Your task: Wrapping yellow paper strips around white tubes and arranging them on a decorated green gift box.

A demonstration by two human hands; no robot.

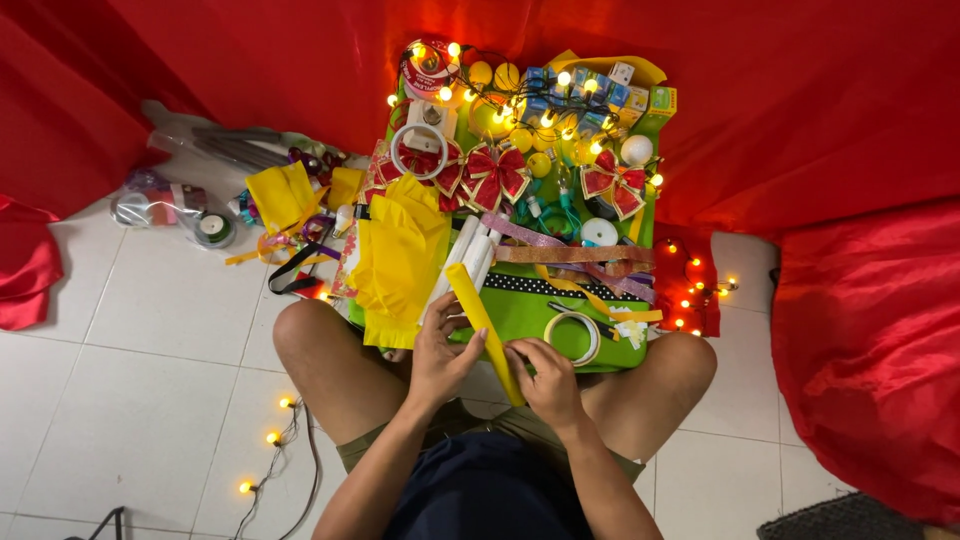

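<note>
Yellow paper roll (483,328) lies over the lap, long axis from 11 o'clock to 5 o'clock; left hand (440,355) fingers curl around its upper-middle, right hand (545,378) fingers pinch its lower end, green tray (520,310) just beyond.

Glossy white square floor tiles (150,330) with thin grey grout lines spread out to the left of the hands and show again in a narrower strip to their right. Bright red draped fabric (780,110) closes off the whole far side beyond the hands, bunching into shiny folds at the right and left edges. A string of small warm-yellow fairy lights (270,438) glows on the tiles below and left of the hands.
</note>
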